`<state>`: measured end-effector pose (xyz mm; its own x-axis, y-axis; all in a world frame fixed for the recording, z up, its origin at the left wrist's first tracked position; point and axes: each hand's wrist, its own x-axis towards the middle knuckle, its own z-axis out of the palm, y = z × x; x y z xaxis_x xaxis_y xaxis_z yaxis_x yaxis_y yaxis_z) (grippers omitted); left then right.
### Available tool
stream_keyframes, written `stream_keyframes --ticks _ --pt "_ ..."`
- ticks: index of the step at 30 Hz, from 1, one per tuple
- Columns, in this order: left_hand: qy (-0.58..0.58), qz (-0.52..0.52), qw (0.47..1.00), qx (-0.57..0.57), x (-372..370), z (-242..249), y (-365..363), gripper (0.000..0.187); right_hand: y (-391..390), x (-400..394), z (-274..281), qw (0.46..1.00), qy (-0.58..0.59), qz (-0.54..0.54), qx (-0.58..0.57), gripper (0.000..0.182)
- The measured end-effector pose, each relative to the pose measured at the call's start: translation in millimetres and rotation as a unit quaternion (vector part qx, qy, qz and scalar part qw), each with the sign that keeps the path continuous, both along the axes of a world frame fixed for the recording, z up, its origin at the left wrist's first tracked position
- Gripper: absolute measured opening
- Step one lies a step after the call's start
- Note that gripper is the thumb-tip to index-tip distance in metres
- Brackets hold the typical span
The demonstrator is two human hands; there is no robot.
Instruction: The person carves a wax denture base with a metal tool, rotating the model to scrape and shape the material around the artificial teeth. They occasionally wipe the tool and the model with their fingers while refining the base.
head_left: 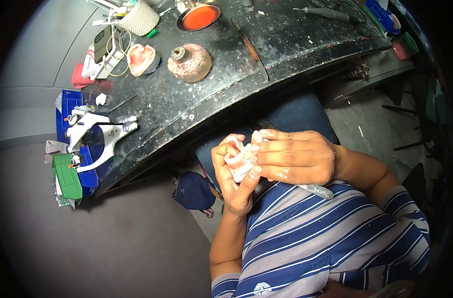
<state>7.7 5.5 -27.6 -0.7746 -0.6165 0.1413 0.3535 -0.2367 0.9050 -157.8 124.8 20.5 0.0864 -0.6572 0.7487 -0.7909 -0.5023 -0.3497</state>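
Observation:
A small white and pink dental piece (pixel 240 168) is in my left hand (pixel 231 181), whose fingers and thumb wrap round it. My right hand (pixel 298 156) has its fingers pressed together, with the fingertips against the right side of the piece. From beneath that hand sticks out the end of a grey handle (pixel 318 191) with dark marks on it. The tool's other end is hidden behind the fingers. Both hands are close together in front of the striped shirt, below the bench edge.
On the dark bench (pixel 157 104) are a knife (pixel 251 49), a round burner (pixel 190 63), a pink dental model (pixel 141 59), an orange-red dish (pixel 200 17), a tool cup (pixel 138 19) and a handpiece (pixel 326 14). A white articulator frame (pixel 104 131) stands by blue and green trays (pixel 67 176).

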Motion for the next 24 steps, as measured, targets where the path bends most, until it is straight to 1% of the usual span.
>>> stream_keyframes --ticks 1,12,15,17,18,19,20,22,23,24 --pt "0.001 -0.001 1.000 0.001 0.0 -0.3 -0.1 0.053 0.2 -0.1 1.0 1.000 0.000 -0.001 0.004 0.017" --pt "-0.010 0.000 1.000 -0.007 0.1 -1.5 -0.4 0.054 0.5 0.4 2.8 1.000 0.000 -0.007 0.007 0.016" --pt "0.002 0.001 1.000 -0.007 0.2 -4.7 -0.8 0.054 0.6 0.4 2.3 1.000 0.001 -0.010 0.009 0.016" --pt "-0.013 0.018 0.999 -0.036 -0.4 -4.9 -0.7 0.053 0.4 1.1 -0.7 1.000 0.000 -0.011 0.014 0.017" --pt "-0.013 0.018 0.999 -0.036 -0.6 -4.8 -1.3 0.053 -0.1 2.0 -4.3 1.000 -0.003 -0.021 0.003 0.022" --pt "-0.029 0.029 0.997 -0.068 -0.4 -4.5 -2.1 0.052 -0.4 2.6 -6.2 0.999 -0.007 -0.030 -0.009 0.027" --pt "-0.045 0.039 0.993 -0.100 -0.2 -4.4 -2.6 0.052 0.0 3.8 -6.0 0.999 -0.007 -0.030 -0.009 0.027" --pt "-0.063 0.044 0.991 -0.113 -0.1 -3.4 -1.7 0.052 1.4 6.3 -5.4 0.993 -0.063 -0.099 0.000 0.024" --pt "-0.082 0.049 0.987 -0.126 -0.3 -3.0 -1.3 0.052 1.5 5.3 -3.7 0.993 -0.062 -0.099 -0.001 0.024" --pt "-0.082 0.049 0.987 -0.126 0.0 -2.7 -1.2 0.052 1.8 4.1 -0.3 0.990 -0.096 -0.102 -0.002 0.021"
